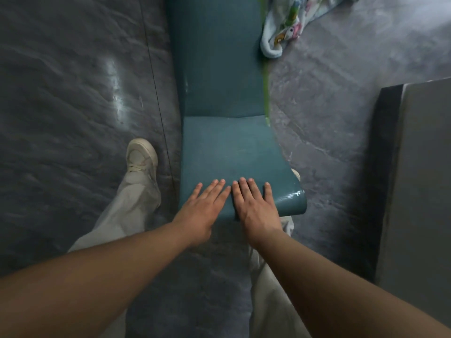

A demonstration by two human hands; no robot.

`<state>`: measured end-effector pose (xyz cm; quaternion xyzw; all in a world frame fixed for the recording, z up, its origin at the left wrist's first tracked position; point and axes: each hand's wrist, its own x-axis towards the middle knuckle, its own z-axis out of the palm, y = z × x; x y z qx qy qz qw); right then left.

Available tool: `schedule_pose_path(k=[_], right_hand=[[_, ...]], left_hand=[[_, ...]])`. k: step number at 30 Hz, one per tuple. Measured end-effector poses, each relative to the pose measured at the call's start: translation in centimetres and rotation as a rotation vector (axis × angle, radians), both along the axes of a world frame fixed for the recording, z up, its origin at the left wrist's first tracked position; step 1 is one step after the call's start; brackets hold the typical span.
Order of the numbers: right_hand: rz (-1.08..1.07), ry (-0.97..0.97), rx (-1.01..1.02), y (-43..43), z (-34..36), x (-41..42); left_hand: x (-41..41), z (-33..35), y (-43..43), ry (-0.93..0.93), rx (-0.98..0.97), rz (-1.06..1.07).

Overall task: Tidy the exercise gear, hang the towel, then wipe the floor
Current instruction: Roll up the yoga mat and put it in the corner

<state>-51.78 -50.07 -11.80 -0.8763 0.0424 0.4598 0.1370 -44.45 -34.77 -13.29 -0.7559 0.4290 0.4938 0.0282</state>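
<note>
A teal exercise mat [219, 69] lies lengthwise on the dark floor, running away from me. Its near end [231, 154] is folded or rolled over onto itself, with a curled edge at the right. My left hand [201, 208] and my right hand [253, 208] rest flat side by side on that rolled end, fingers spread, gripping nothing. A pale printed towel [283, 28] lies crumpled on the floor at the mat's far right edge.
My legs in light trousers stand either side of the mat, with a cream shoe [141, 156] to its left. A grey box-like furniture block [419, 179] stands at the right. Glossy dark marbled floor [73, 106] spreads to the left.
</note>
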Motion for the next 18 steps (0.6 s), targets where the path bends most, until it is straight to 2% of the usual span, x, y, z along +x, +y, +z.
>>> schedule_pose_path(k=[12, 18], right_hand=[[-0.056, -0.138, -0.076, -3.4, 3.0, 11.2], [-0.035, -0.269, -0.129, -4.5, 4.0, 15.1]], left_hand=[[11.8, 3.2, -3.6, -0.129, -0.107, 0.025], [16.5, 4.4, -4.7, -0.200, -0.089, 0.098]])
